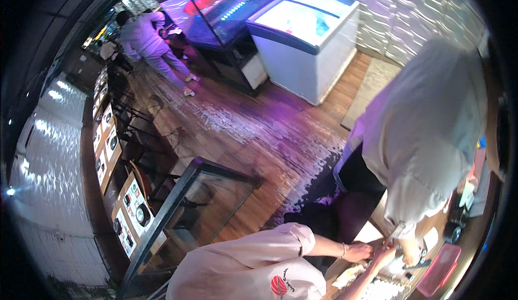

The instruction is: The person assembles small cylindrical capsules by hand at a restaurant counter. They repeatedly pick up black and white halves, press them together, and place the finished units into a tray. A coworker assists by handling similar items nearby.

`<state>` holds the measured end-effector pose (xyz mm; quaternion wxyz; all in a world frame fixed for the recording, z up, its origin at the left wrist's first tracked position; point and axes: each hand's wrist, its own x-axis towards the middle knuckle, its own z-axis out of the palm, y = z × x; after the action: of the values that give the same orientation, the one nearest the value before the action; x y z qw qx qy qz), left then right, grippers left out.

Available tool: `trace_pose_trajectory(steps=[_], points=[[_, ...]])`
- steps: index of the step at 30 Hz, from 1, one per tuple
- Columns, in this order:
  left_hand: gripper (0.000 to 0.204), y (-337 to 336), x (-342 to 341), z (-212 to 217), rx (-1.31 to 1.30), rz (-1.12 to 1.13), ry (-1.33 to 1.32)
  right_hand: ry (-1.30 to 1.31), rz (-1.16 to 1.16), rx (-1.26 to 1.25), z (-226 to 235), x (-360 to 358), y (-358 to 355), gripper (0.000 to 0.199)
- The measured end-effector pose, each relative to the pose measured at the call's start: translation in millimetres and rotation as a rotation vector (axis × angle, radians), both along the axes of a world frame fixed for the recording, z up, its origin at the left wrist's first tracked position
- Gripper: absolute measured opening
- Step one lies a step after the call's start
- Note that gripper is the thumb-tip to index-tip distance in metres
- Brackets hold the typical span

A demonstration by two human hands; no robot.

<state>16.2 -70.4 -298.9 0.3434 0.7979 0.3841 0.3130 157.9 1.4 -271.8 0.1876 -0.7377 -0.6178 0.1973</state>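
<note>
My left hand (pixel 357 252), with a bracelet at the wrist, reaches over the counter (pixel 334 270) at the lower right. Its fingers curl inward, but what they grip is hidden. Close beside it, my right hand (pixel 384 256) has its fingers drawn together, on something too small to make out. A co-worker in a light shirt (pixel 431 116) leans in from the right, and that person's hand (pixel 412 253) is right by mine. Under our hands lies a shiny, pale, see-through heap (pixel 394 270). A crumpled yellowish-white piece (pixel 349 276) rests near my left hand.
A pink rectangular tray (pixel 440 270) and a dark round object (pixel 453 232) lie on the right. A dark-framed glass panel (pixel 216 197) stands at my left. Beyond are a white chest freezer (pixel 307 57), set tables (pixel 135 208) and a walking person (pixel 148 43).
</note>
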Motion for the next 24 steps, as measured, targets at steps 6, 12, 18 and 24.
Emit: trace_pose_trajectory(steps=[6, 12, 18, 24], points=[[0.029, -7, -4, -12, 0.084, 0.013, -0.102, 0.003, 0.033, 0.085, -13, 7, -4, 0.035], [0.018, -7, -22, 24, -0.183, -0.023, -0.134, -0.003, 0.035, 0.036, -27, 39, -8, 0.047], [0.039, 1, -21, 16, -0.017, 0.071, -0.186, 0.101, -0.117, 0.137, 20, 36, -35, 0.039], [0.038, -2, -16, 40, -0.073, 0.008, -0.123, 1.355, -0.372, -0.075, 129, 35, -88, 0.038]])
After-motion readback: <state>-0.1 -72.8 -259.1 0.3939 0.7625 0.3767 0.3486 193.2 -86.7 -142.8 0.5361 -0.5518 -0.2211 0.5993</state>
